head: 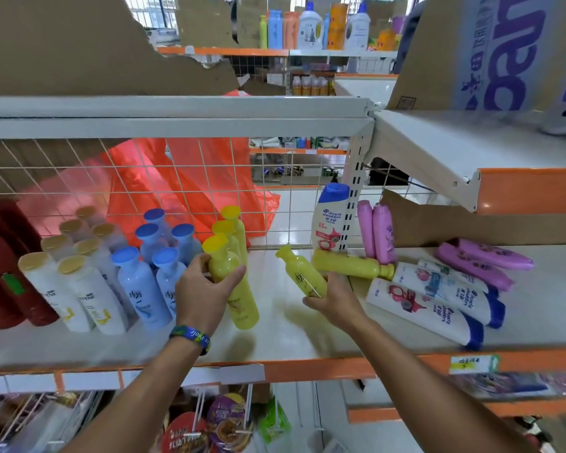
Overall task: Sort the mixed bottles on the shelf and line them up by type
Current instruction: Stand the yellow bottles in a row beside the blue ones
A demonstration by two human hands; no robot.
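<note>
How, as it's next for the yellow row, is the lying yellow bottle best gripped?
Take the lying yellow bottle round its mid-body, from above: it lies on its side, cap pointing right, with pink bottles close behind and white bottles by the cap end, so the top is probably freest.

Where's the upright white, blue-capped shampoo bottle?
Head view, right of centre: the white blue-capped shampoo bottle stands by the slotted post, left of two pink bottles.

Both bare forearms are stretched forward; the left hand (206,291) is curled round the shoulder of an upright yellow plastic bottle (244,307), thumb set opposite the fingers; the right hand (335,300) is wrapped round the base of a tilted yellow plastic bottle (303,274), its cap raised above the grip.
</note>
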